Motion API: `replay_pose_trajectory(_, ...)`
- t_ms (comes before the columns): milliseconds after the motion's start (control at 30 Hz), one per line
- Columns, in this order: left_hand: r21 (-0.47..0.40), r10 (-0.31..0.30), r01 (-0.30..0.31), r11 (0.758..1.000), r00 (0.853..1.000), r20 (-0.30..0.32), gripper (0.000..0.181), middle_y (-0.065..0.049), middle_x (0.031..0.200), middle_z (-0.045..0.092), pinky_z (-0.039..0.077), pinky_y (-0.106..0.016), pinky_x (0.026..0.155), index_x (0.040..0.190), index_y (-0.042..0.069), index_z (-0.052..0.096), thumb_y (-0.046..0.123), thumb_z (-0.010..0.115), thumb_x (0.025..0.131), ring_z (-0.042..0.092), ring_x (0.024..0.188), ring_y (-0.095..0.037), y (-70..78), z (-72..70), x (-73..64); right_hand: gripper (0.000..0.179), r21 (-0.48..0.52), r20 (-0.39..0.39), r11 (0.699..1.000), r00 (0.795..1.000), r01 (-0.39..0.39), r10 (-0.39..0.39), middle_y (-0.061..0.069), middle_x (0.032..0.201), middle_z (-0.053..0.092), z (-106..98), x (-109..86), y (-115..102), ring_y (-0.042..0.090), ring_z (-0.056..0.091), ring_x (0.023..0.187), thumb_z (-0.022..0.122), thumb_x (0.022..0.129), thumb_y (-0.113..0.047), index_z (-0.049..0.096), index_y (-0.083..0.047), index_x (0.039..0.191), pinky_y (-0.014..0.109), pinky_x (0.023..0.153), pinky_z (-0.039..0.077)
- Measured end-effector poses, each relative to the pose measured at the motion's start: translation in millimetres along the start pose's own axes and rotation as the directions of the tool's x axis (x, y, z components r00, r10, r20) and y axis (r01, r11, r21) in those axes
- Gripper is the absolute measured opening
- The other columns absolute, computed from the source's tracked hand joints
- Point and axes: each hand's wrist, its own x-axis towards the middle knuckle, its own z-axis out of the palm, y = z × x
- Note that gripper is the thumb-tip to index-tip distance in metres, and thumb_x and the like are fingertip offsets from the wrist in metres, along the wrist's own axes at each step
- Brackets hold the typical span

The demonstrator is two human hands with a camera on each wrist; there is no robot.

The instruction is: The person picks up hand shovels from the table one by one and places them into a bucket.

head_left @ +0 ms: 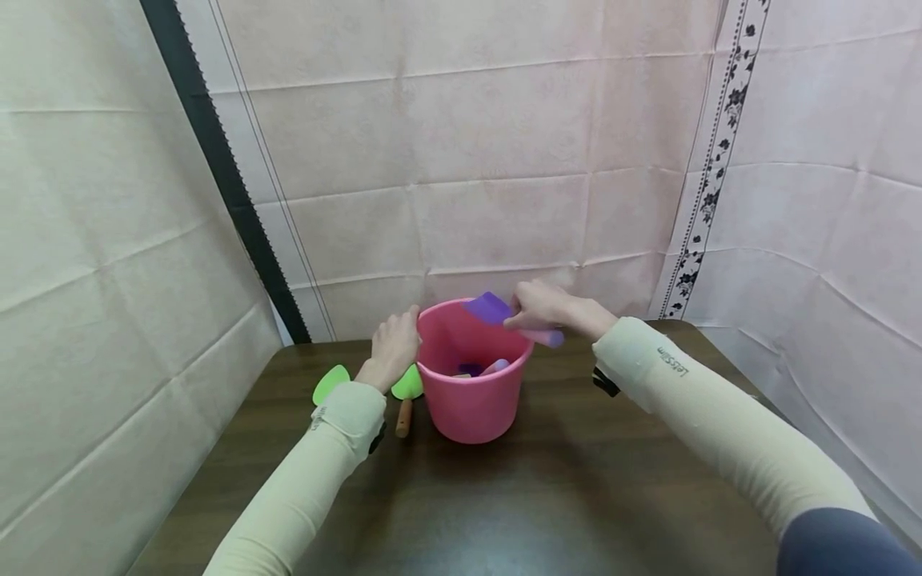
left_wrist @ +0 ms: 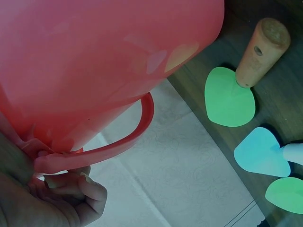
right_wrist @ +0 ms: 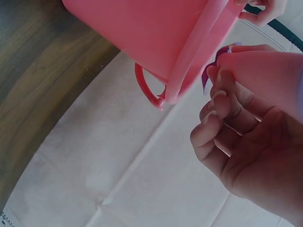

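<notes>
A pink bucket (head_left: 471,410) stands upright on the table. My left hand (head_left: 394,348) grips its rim on the left, beside the joint of the bucket's handle (left_wrist: 113,147). In my right hand (head_left: 543,304) is a toy shovel with a purple blade (head_left: 490,308) and a pink handle (right_wrist: 265,73); thumb and fingers pinch it near the blade. The shovel is above the right part of the bucket's opening, its blade pointing left. Inside the bucket lie a lilac-ended piece (head_left: 495,366) and a dark purple piece (head_left: 471,369), both mostly hidden by the wall.
Left of the bucket lies a small trowel with a green blade (left_wrist: 229,99) and a wooden handle (left_wrist: 265,52). Near it are a light blue blade (left_wrist: 262,152) and another green blade (left_wrist: 286,195). Creased pale cloth (head_left: 504,160) hangs behind the brown table (head_left: 475,512).
</notes>
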Motion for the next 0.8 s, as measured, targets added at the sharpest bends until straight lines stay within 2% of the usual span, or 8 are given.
replay_pose_trajectory(100,-0.001,0.000,0.000,1.000,1.000,0.001,0.016,-0.013,0.086,0.065,0.051,-0.041,0.062,0.107,0.007,0.056,0.005,0.049,0.093,0.064,0.076,-0.033,0.0,0.0,0.1,0.024,-0.007,0.032,1.000,0.999,-0.001,0.002,-0.005,0.060,0.056,1,2.6,-3,0.009,0.048,0.056,0.068,0.082,-0.031,0.067,-0.012,0.067,0.021,0.053,0.038)
replay_pose_trajectory(167,0.000,0.002,-0.002,1.000,1.000,-0.001,0.016,-0.013,0.086,0.065,0.051,-0.041,0.063,0.107,0.007,0.056,0.005,0.048,0.093,0.065,0.077,-0.033,0.0,0.2,0.1,0.024,-0.019,0.049,1.000,0.999,0.003,-0.002,-0.004,0.062,0.059,3,4.7,-5,0.009,0.051,0.057,0.070,0.082,-0.031,0.069,-0.010,0.069,0.021,0.054,0.040)
replay_pose_trajectory(333,-0.006,-0.001,0.001,1.000,1.000,-0.001,0.017,-0.012,0.086,0.065,0.051,-0.041,0.063,0.107,0.007,0.057,0.004,0.048,0.093,0.064,0.077,-0.032,0.8,0.4,-0.4,0.027,-0.020,0.092,1.000,0.996,0.010,-0.008,-0.006,0.056,0.051,9,10.2,-9,0.008,0.044,0.053,0.072,0.080,-0.027,0.061,-0.012,0.061,0.020,0.050,0.036)
replay_pose_trajectory(467,-0.010,-0.005,0.005,1.000,1.000,0.004,0.017,-0.011,0.085,0.065,0.051,-0.040,0.063,0.107,0.007,0.057,0.004,0.049,0.092,0.064,0.076,-0.032,1.4,-0.1,-1.5,0.031,-0.006,0.148,1.000,0.989,-0.022,0.022,-0.006,0.055,0.045,14,14.9,-15,0.007,0.038,0.052,0.073,0.082,-0.025,0.055,-0.013,0.060,0.020,0.048,0.032)
replay_pose_trajectory(800,0.012,-0.017,0.017,1.000,1.000,0.005,0.018,-0.012,0.086,0.065,0.052,-0.040,0.062,0.109,0.007,0.057,0.004,0.052,0.092,0.064,0.076,-0.031,1.0,-0.7,-1.9,0.021,-0.039,0.188,0.994,0.976,-0.106,0.111,0.000,0.070,0.059,23,24.2,-22,0.013,0.051,0.062,0.076,0.081,-0.026,0.064,-0.009,0.082,0.024,0.054,0.043)
